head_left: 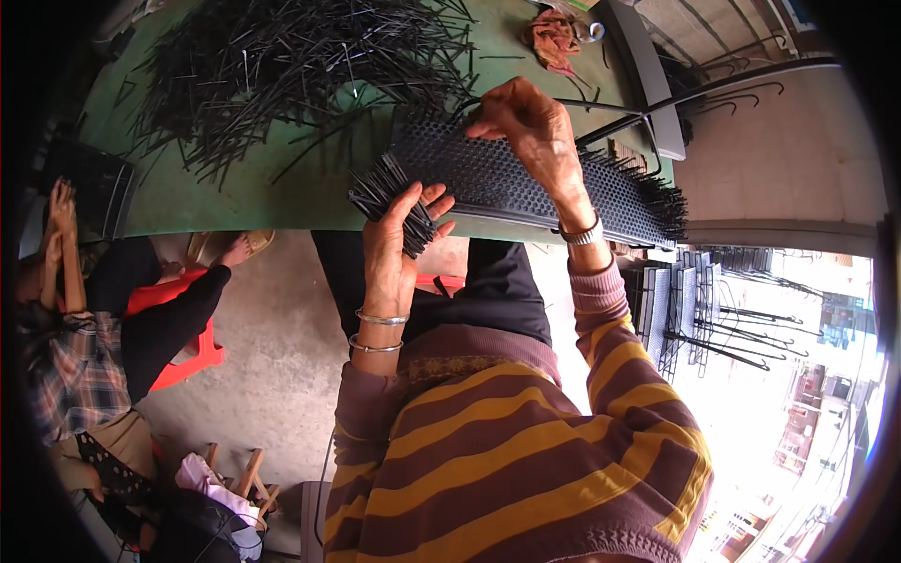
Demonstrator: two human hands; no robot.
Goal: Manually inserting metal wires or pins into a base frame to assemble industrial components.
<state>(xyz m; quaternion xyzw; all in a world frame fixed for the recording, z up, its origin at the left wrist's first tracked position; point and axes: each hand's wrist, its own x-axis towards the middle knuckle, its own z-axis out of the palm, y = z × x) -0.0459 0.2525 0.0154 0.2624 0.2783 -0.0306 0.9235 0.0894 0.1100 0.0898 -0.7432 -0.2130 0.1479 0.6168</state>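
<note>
My left hand [388,246] is wrapped round a bundle of thin black rods [383,190], just in front of the table edge. A long black perforated panel [469,161] lies along that edge, covered in rows of small holes. Over its far left part my right hand [530,127] is closed in a pinch; whatever is between its fingertips is too dark and small to make out. At the panel's right end, many short black rods [668,202] stand up out of the holes.
A big heap of loose black rods [300,70] covers the green table [188,208]. A crumpled reddish bag [554,39] lies at the back. A black metal frame with hooks [704,96] crosses at right; racked panels [671,305] hang below. Another person sits left on a red stool [192,352].
</note>
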